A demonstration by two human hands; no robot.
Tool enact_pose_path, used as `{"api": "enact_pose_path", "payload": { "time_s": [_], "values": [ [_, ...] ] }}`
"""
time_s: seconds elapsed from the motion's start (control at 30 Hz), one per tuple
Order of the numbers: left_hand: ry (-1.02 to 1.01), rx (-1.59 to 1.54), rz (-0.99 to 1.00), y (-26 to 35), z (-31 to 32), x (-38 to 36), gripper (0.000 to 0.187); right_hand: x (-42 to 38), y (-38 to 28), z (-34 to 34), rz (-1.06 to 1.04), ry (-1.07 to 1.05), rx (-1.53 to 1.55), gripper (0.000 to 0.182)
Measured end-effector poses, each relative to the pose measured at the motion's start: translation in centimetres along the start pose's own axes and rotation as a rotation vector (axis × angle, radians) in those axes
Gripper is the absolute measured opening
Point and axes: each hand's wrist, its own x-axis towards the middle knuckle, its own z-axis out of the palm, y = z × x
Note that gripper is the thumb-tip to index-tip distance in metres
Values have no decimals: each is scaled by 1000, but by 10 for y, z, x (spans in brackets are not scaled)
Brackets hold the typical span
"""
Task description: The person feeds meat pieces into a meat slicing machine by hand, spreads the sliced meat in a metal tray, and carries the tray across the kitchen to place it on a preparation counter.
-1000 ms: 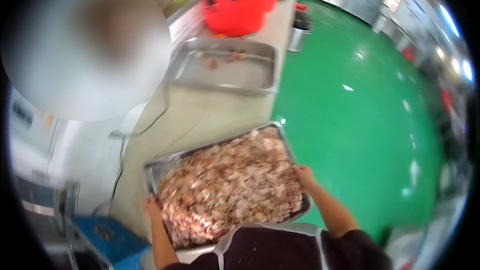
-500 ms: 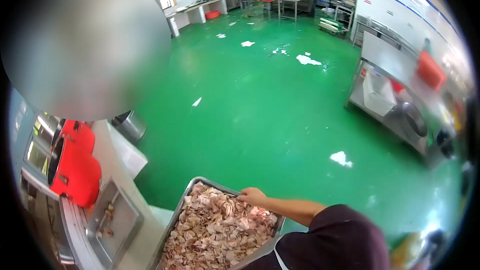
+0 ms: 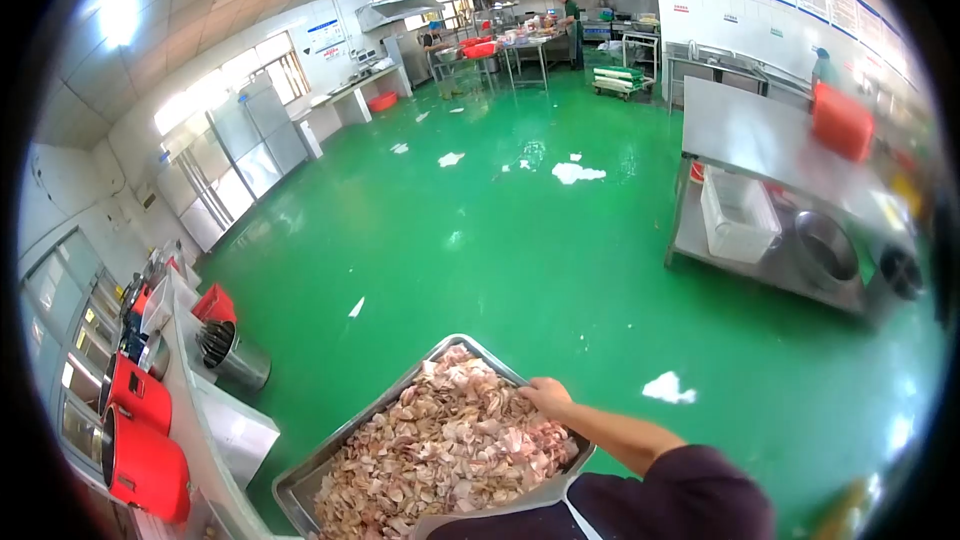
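From the head camera, the person's right hand (image 3: 547, 397) curls over the far right rim of a shallow rectangular steel tray (image 3: 320, 463), fingers closed on the edge, the bare forearm running back to a dark sleeve at the bottom of the frame. The tray sits low in the middle of the view, held up in front of the body above a glossy green floor (image 3: 480, 240), and it is heaped with pale pink and tan sliced meat pieces (image 3: 440, 450) that reach almost to the rim by the hand. The left hand is out of sight, hidden below the frame or behind the tray, so its grasp cannot be told. To the left, along a pale counter, stand two red cylindrical pots (image 3: 140, 435) close together, with a grey metal bucket (image 3: 235, 360) on the floor near them. To the right, well apart from the tray, a stainless steel work table (image 3: 770, 140) carries an orange-red tub (image 3: 842, 120) on top and a white plastic crate (image 3: 738, 215) and a round steel basin (image 3: 825, 248) on its lower shelf. White scraps (image 3: 668, 387) lie scattered on the floor.
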Motion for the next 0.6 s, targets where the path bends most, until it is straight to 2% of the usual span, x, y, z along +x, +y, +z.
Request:
{"api": "enact_pose_path", "payload": {
  "time_s": [0.07, 0.13, 0.17, 0.27, 0.3, 0.4, 0.43, 0.5, 0.6],
  "values": [
    [-95, 56, 12, -7, 13, 34, 50, -9, 18, 32, 36, 57, 16, 39],
    [-70, -87, 215, -63, 50, 125, 25, -11, 30, 56, 101, 113, 72, 39],
    [-44, -155, 316, -93, 72, 164, 19, 1, 47, 74, 99, 126, 60, 39],
    [38, 93, 483, -116, 144, 224, 23, 36, 90, 117, 104, 239, 57, 37],
    [-36, -80, 454, -135, 167, 244, 25, 39, 104, 132, 98, 300, 32, 36],
    [-137, -87, 323, -191, 213, 333, 21, 19, 92, 165, 135, 421, 45, 35],
    [-167, -255, 318, -142, 193, 271, 21, 9, 90, 175, 137, 444, 34, 35],
    [-234, -204, 373, -175, 196, 332, 23, -8, 90, 210, 138, 526, -42, 35],
    [-292, -157, 555, -168, 253, 416, 24, -6, 82, 254, 233, 621, 31, 33]
  ]
}}
